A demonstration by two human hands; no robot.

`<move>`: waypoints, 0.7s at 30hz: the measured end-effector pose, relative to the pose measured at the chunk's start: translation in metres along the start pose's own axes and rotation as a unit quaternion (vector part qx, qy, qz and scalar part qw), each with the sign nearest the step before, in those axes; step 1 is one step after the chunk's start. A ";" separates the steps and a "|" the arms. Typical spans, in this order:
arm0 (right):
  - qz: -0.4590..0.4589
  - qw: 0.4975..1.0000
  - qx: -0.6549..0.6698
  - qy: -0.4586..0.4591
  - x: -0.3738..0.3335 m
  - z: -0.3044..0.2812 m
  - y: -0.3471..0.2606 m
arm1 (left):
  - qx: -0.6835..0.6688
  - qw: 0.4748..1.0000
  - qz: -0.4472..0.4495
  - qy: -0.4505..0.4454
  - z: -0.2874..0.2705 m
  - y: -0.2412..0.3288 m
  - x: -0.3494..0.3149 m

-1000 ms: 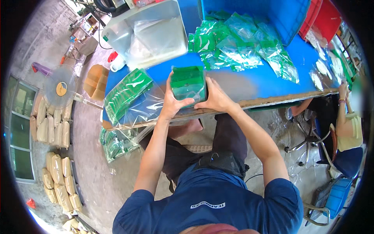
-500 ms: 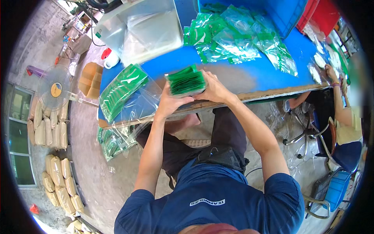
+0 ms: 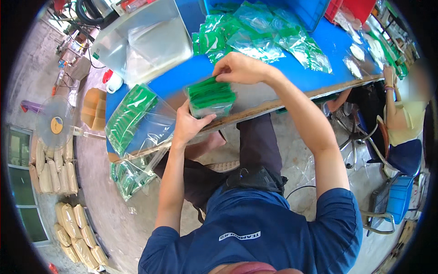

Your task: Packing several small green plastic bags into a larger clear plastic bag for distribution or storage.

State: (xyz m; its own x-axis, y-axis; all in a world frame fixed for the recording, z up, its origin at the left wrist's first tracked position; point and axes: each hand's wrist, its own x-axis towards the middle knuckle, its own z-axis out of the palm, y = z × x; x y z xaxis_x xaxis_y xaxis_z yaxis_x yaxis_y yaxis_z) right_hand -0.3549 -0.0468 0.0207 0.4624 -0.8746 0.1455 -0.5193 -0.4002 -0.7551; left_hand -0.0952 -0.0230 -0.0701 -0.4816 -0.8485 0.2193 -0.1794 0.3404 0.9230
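A thick stack of green and clear plastic bags stands at the table's near edge. My left hand is wrapped round its left and lower side, with the thumb across the near edge. At the stack's far right corner my right hand is closed, its thumb and fingertips pinched together at the upper edge of the bags. Exactly how many bags it pinches is hidden. Left of the stack, a fanned row of similar green bags lies on the table beside a large clear plastic bag.
On the blue table a translucent bin holds clear bags. A loose pile of green bags lies at the back, near a blue crate. A fan stands left. A co-worker sits at the right.
My right hand has let go of the stack's right side and moved up to its far corner, now pinching there. The left hand still holds the stack. The view has shifted slightly.
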 end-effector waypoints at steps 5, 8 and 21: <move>0.005 0.975 0.187 0.117 -0.017 0.023 -0.011 | -0.083 0.995 -0.027 -0.054 -0.004 0.008 0.002; -0.081 0.981 -0.100 0.146 -0.016 0.049 -0.025 | -0.115 0.990 -0.052 -0.065 -0.014 0.005 0.001; 0.143 0.900 -0.374 0.172 0.014 0.035 0.177 | -0.594 0.735 -0.290 0.152 0.027 -0.004 -0.121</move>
State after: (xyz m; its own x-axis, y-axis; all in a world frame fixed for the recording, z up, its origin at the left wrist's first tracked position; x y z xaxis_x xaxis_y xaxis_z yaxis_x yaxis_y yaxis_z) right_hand -0.4152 -0.1201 -0.1332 0.0499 -0.9526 0.3002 -0.9797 -0.1052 -0.1708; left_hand -0.0594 0.0898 -0.1093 -0.3731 -0.8244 -0.4256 0.6843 -0.5543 0.4738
